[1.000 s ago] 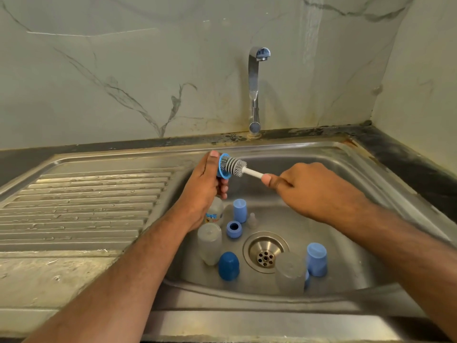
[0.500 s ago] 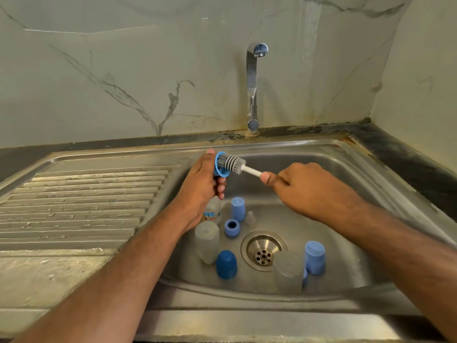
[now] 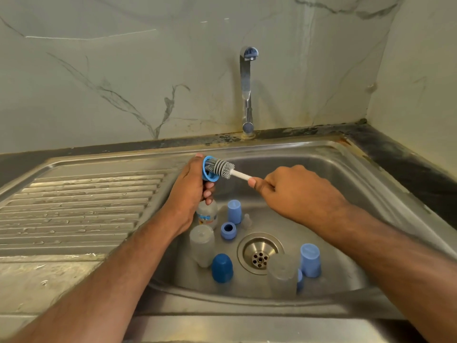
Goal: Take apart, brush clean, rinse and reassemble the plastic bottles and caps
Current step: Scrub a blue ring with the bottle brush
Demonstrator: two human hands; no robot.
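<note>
Your left hand (image 3: pixel 188 194) grips a blue bottle collar (image 3: pixel 209 169) above the sink (image 3: pixel 333 169); your right hand (image 3: pixel 291 191) pinches the bottle brush (image 3: pixel 223 169) inside it

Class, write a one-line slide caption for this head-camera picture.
Over the sink, left hand holds a blue ring; right hand works the brush inside.

Two bare forearms reach in from the bottom edge, each ending in a bare hand: the left hand (image 3: pixel 189 191) and the right hand (image 3: pixel 294 191). No sleeves, gloves, rings or watch are visible on either arm.
</note>
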